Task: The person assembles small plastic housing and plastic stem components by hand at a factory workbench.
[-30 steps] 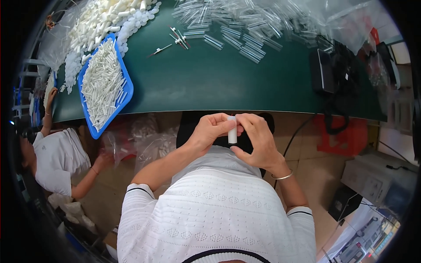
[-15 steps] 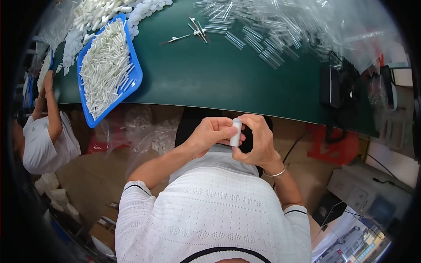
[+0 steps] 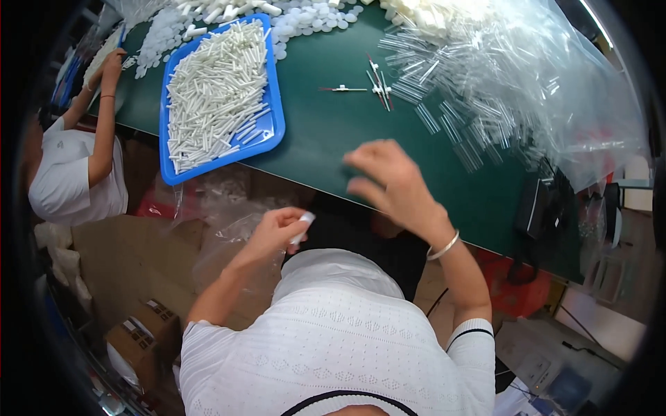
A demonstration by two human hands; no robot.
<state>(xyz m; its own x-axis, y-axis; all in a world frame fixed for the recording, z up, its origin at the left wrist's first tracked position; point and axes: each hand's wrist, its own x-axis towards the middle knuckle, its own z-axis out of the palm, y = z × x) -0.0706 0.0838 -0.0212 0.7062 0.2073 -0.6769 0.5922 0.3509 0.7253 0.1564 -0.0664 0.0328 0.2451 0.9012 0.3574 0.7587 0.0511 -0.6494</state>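
Note:
My left hand [image 3: 277, 232] holds a small white tube [image 3: 302, 226] near my chest, below the table's front edge. My right hand [image 3: 392, 184] is raised over the green table [image 3: 326, 132], fingers apart, blurred and holding nothing. Ahead of it lie several clear plastic tubes [image 3: 444, 118] and a few thin metal tools [image 3: 378, 83]. A blue tray [image 3: 272, 125] filled with white tubes sits on the table to the left.
Clear plastic bags [image 3: 555, 104] are heaped at the right of the table, white caps [image 3: 305, 17] at the far edge. Another person in white [image 3: 76, 180] sits at the left, arm on the table. Cardboard boxes [image 3: 132, 340] stand on the floor.
My hands have parted. The right hand let go of the white tube and moved up over the table; the left hand moved down and left, keeping the tube.

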